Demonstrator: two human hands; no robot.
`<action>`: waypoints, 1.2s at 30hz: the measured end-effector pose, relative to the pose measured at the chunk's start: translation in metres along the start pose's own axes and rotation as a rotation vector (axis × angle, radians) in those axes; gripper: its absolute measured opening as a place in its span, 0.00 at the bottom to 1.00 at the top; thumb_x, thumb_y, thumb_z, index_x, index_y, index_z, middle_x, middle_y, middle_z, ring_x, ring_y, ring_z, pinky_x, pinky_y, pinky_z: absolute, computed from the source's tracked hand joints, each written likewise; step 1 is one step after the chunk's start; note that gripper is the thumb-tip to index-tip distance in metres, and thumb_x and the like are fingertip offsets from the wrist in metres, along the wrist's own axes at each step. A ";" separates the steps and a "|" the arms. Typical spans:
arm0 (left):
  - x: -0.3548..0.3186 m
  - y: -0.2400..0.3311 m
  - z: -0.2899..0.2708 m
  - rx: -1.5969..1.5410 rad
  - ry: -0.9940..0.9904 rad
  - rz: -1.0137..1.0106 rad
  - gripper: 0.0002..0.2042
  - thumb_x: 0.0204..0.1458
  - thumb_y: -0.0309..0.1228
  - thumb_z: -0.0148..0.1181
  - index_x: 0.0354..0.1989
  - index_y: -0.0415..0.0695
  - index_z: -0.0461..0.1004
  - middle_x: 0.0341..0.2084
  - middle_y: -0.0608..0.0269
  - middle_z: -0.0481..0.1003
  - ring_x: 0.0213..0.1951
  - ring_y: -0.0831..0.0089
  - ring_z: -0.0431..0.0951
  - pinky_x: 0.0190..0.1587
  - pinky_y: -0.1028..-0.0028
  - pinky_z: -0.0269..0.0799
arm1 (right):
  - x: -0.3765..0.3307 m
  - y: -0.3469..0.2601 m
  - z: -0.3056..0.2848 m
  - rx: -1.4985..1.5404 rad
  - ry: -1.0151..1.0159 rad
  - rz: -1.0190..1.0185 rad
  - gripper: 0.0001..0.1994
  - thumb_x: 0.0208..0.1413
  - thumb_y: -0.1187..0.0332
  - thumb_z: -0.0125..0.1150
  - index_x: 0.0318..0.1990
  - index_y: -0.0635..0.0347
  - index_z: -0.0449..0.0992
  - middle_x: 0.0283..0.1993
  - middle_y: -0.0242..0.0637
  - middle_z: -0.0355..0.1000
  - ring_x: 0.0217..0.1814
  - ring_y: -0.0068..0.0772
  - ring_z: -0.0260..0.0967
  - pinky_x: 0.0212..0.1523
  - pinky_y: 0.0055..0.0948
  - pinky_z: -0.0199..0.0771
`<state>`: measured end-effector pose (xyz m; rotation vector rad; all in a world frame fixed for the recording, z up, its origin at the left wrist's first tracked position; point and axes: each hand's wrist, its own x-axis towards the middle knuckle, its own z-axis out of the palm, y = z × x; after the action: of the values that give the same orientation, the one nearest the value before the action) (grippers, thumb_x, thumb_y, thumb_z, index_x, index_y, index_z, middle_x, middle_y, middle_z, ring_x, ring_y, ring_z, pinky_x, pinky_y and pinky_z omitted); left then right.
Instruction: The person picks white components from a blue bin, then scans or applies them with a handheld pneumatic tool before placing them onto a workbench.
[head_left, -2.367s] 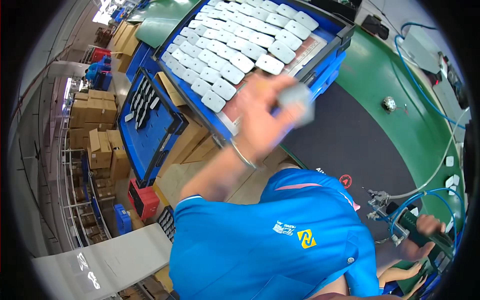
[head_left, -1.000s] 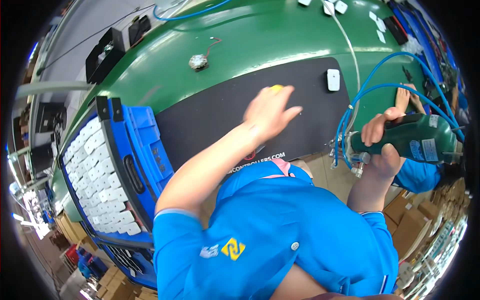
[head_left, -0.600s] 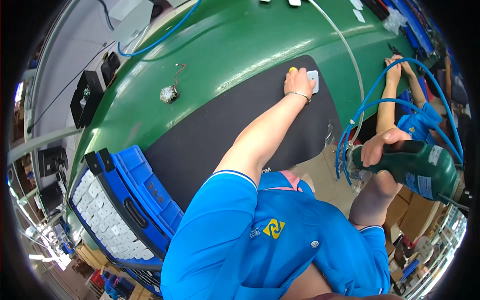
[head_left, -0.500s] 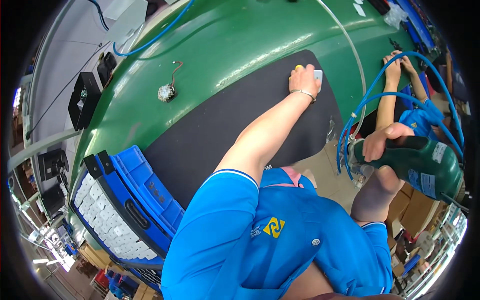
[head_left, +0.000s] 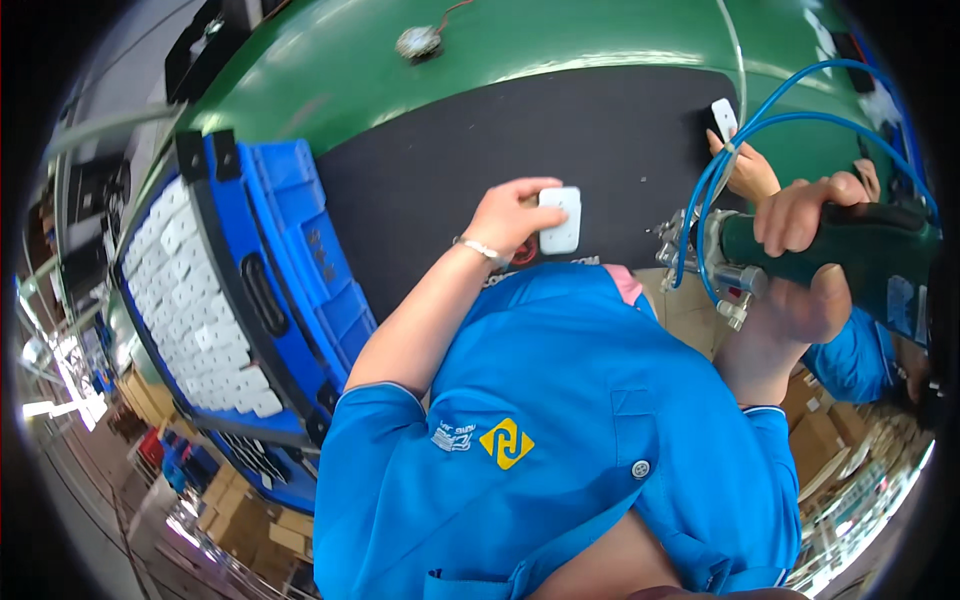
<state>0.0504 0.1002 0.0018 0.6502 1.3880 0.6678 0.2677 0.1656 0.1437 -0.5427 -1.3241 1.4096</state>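
And here comes the white plate: half a second ago the left hand was down on a plate at the far right corner of the dark mat, and now it has one back by the mat's near edge, close to the near edge of the green counter. The left fingers are pinched on the plate's left edge, thumb across its face; what sits behind is hidden, and whether the plate touches the mat I can't tell. Over on the right, the right hand stays wrapped round the green tool, fingers curled over the body, its metal head facing the plate but still apart from it. So for the work, plate and tool now look much closer together, though nothing has met. New at the mat's far right corner: a co-worker's hand with another white piece, where there was only bare mat and the left hand's plate. Meanwhile the blue crate by the counter's left end sits packed with plates.
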 end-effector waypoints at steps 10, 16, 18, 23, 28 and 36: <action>-0.073 -0.056 -0.048 -0.121 0.061 0.041 0.19 0.37 0.24 0.58 0.41 0.39 0.68 0.33 0.54 0.71 0.34 0.68 0.72 0.36 0.74 0.71 | 0.013 0.019 0.080 0.273 -0.213 -0.090 0.25 0.46 0.58 0.45 0.51 0.60 0.55 0.28 0.33 0.62 0.26 0.24 0.59 0.28 0.23 0.58; -0.084 -0.059 -0.049 -0.104 0.195 0.147 0.18 0.37 0.25 0.58 0.41 0.41 0.68 0.33 0.55 0.71 0.35 0.68 0.72 0.37 0.74 0.71 | 0.012 0.024 0.108 0.329 -0.276 -0.067 0.24 0.46 0.58 0.43 0.51 0.59 0.55 0.29 0.33 0.62 0.27 0.25 0.59 0.29 0.23 0.58; -0.083 -0.056 -0.047 -0.110 0.186 0.155 0.18 0.37 0.25 0.58 0.41 0.42 0.68 0.34 0.55 0.71 0.35 0.68 0.72 0.37 0.74 0.71 | 0.012 0.023 0.111 0.325 -0.284 -0.065 0.24 0.47 0.58 0.43 0.51 0.59 0.55 0.29 0.33 0.62 0.27 0.25 0.59 0.29 0.24 0.58; -0.081 -0.051 -0.044 -0.115 0.166 0.157 0.17 0.37 0.26 0.58 0.41 0.42 0.68 0.33 0.56 0.71 0.34 0.69 0.72 0.37 0.75 0.70 | 0.012 0.023 0.114 0.333 -0.297 -0.058 0.24 0.47 0.58 0.43 0.51 0.59 0.55 0.29 0.33 0.62 0.27 0.25 0.59 0.29 0.24 0.58; -0.079 -0.048 -0.043 -0.114 0.153 0.155 0.17 0.37 0.27 0.57 0.40 0.41 0.69 0.32 0.57 0.71 0.32 0.70 0.71 0.35 0.77 0.70 | 0.012 0.024 0.113 0.320 -0.307 -0.056 0.24 0.47 0.59 0.43 0.51 0.59 0.55 0.29 0.33 0.62 0.27 0.25 0.59 0.29 0.23 0.58; -0.083 -0.041 -0.041 -0.147 0.142 0.134 0.16 0.37 0.28 0.55 0.39 0.40 0.69 0.31 0.57 0.71 0.32 0.70 0.71 0.35 0.77 0.69 | 0.012 0.027 0.111 0.310 -0.427 -0.036 0.22 0.47 0.59 0.44 0.50 0.58 0.56 0.28 0.32 0.62 0.27 0.24 0.59 0.29 0.23 0.58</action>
<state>0.0059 0.0117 0.0218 0.5912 1.4192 0.9285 0.1572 0.1351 0.1538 -0.0073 -1.3952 1.7224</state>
